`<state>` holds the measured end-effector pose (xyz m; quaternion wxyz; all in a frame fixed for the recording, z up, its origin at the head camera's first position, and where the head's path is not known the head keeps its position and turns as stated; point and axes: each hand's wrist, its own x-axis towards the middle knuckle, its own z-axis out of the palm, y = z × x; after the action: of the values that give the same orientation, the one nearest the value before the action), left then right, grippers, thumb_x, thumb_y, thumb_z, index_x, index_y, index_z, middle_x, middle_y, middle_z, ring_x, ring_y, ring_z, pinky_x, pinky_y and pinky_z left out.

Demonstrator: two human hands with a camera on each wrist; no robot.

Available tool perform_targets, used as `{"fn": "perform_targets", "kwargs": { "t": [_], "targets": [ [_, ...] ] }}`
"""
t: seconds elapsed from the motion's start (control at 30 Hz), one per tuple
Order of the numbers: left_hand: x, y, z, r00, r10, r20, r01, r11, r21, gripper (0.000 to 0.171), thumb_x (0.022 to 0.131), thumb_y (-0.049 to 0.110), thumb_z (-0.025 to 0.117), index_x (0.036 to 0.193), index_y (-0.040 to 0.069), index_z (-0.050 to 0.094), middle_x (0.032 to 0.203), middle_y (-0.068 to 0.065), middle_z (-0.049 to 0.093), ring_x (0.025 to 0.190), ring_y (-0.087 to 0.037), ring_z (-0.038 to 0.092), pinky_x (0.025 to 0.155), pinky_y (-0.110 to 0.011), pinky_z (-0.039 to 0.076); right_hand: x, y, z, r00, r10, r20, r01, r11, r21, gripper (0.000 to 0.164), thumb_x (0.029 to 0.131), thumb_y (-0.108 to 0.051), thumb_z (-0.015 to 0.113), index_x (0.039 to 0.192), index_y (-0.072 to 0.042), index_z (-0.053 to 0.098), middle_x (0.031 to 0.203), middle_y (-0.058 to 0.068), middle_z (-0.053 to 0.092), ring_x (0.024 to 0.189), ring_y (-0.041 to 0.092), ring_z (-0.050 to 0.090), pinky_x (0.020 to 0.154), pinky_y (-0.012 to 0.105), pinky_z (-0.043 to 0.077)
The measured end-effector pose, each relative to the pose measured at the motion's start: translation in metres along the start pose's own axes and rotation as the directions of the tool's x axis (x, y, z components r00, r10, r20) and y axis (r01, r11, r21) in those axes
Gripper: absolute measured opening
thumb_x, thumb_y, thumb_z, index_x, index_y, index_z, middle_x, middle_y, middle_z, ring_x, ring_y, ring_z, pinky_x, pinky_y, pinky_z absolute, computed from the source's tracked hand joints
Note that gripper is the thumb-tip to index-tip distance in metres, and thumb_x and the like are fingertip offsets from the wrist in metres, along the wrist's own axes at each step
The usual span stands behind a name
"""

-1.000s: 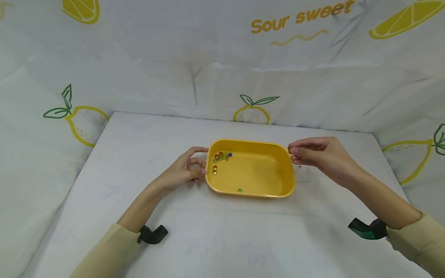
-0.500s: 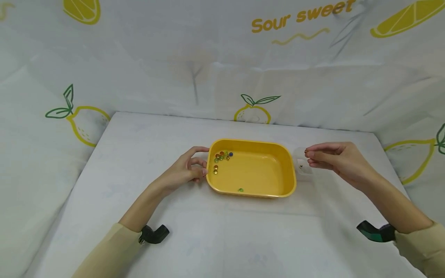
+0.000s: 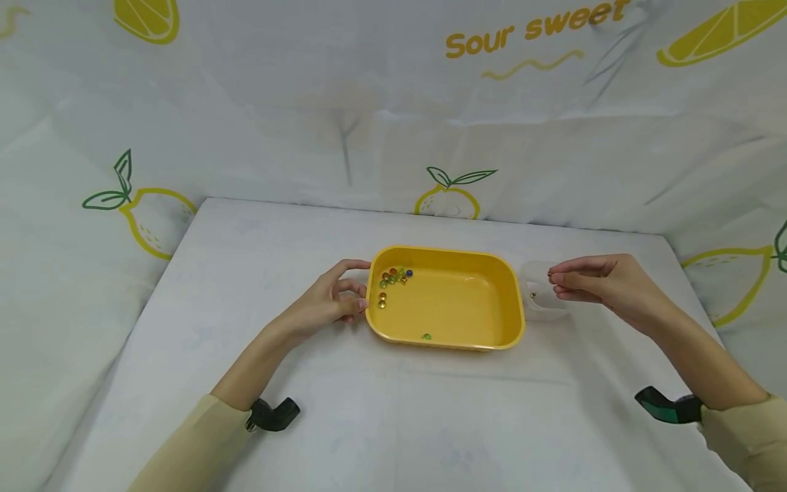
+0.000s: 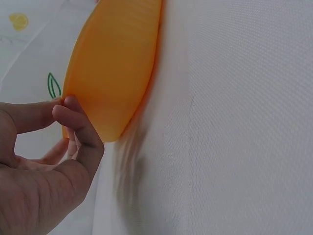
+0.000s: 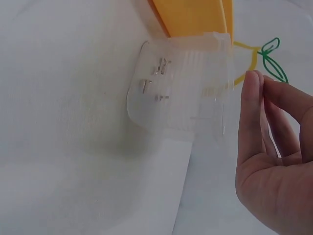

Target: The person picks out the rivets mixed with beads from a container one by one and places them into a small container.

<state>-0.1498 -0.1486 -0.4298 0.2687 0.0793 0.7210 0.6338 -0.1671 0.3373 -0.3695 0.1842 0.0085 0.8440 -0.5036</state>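
Observation:
A yellow tray stands at the middle of the table. Several glass marbles, amber, green and blue, lie mostly at its left end, and a green marble sits by the near wall. My left hand grips the tray's left rim between thumb and fingers. Right of the tray stands a clear plastic box with several small brassy pieces on its bottom. Over the box my right hand pinches a tiny reddish-brown piece, mostly covered by the fingertips; its kind is unclear.
The table has a white cover. Behind and beside it hangs a white cloth printed with lemons. The clear box stands close against the tray's right wall.
From the tray's right rim, my right hand has moved right to above the clear box, still pinching the tiny piece. The box now shows more. My left hand stays on the rim.

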Motion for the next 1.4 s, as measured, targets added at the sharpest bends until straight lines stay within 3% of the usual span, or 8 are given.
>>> {"fn": "perform_targets", "kwargs": {
  "t": [0.3, 0.63, 1.4],
  "targets": [
    [0.0004, -0.0001, 0.0, 1.0, 0.0, -0.004, 0.0, 1.0, 0.005, 0.069, 0.101, 0.004, 0.068, 0.161, 0.021, 0.039, 0.116, -0.009, 0.064, 0.085, -0.026, 0.061, 0.075, -0.026, 0.056, 0.0058, 0.0063, -0.0063, 0.998, 0.056, 0.025, -0.053, 0.993, -0.102, 0.042, 0.105, -0.022, 0.073, 0.133, 0.009, 0.069, 0.101, -0.014, 0.083, 0.091, 0.009, 0.082, 0.083, 0.029, 0.066],
    [0.0007, -0.0012, 0.0002, 1.0, 0.005, -0.002, -0.005, 1.0, 0.007, 0.07, 0.101, 0.004, 0.069, 0.162, 0.021, 0.039, 0.115, -0.008, 0.063, 0.084, -0.026, 0.061, 0.075, -0.026, 0.056, 0.0068, 0.0046, -0.0055, 0.997, 0.055, 0.048, -0.046, 0.982, -0.186, 0.043, 0.106, -0.022, 0.072, 0.135, 0.01, 0.069, 0.107, -0.005, 0.084, 0.092, 0.012, 0.083, 0.084, 0.032, 0.067],
    [0.0001, -0.001, 0.0003, 1.0, 0.004, -0.007, -0.003, 1.0, 0.003, 0.07, 0.101, 0.005, 0.069, 0.162, 0.021, 0.038, 0.116, -0.009, 0.063, 0.083, -0.025, 0.061, 0.074, -0.027, 0.057, 0.0086, 0.0038, -0.0072, 0.997, 0.025, 0.076, -0.013, 0.989, -0.15, 0.04, 0.105, -0.014, 0.072, 0.132, 0.015, 0.068, 0.103, -0.007, 0.084, 0.092, 0.009, 0.082, 0.083, 0.031, 0.067]
  ]
}}
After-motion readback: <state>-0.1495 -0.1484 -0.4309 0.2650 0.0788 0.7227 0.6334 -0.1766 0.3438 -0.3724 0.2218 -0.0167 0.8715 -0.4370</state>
